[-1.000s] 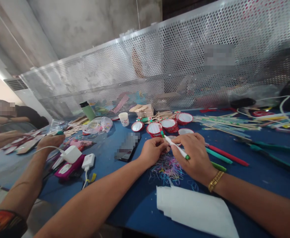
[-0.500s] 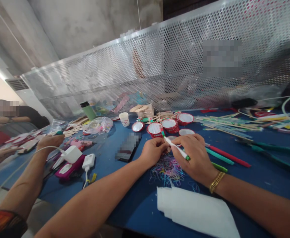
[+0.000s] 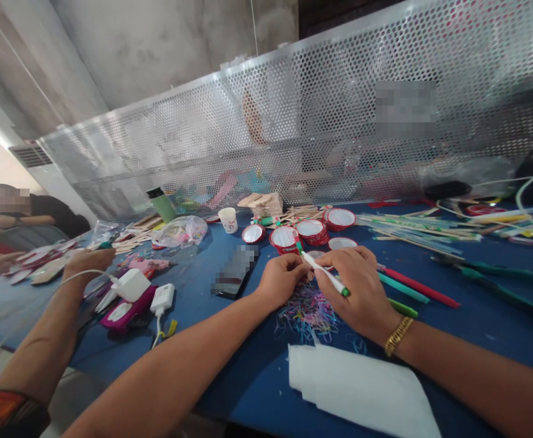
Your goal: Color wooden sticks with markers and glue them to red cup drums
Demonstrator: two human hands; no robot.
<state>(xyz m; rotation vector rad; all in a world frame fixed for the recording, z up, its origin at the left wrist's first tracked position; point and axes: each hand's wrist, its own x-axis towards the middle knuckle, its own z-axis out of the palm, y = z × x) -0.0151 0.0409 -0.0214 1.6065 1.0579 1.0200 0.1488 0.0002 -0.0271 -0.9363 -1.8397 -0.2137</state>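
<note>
My right hand [image 3: 355,289] is closed around a white marker pen with a green end [image 3: 325,274], tilted toward the left. My left hand [image 3: 285,278] is closed in a pinch beside the pen's far end; what its fingers hold is mostly hidden. A small red and green piece [image 3: 299,243] shows just beyond the pen. Below both hands lies a tangle of coloured threads [image 3: 310,313]. Red-rimmed round pieces with pale tops [image 3: 285,238] stand in stacks right behind my hands.
A white sheet [image 3: 358,389] lies in front. To the left are a phone [image 3: 234,271], a white charger [image 3: 132,285] and a co-worker's arm [image 3: 50,334]. Coloured pens [image 3: 421,286], pliers [image 3: 499,280] and thin sticks [image 3: 412,225] lie right. A perforated metal screen [image 3: 193,146] bounds the back.
My hands and the pen stay almost where they were. At the left, the co-worker's hands have shifted slightly, and the cable near them has moved.
</note>
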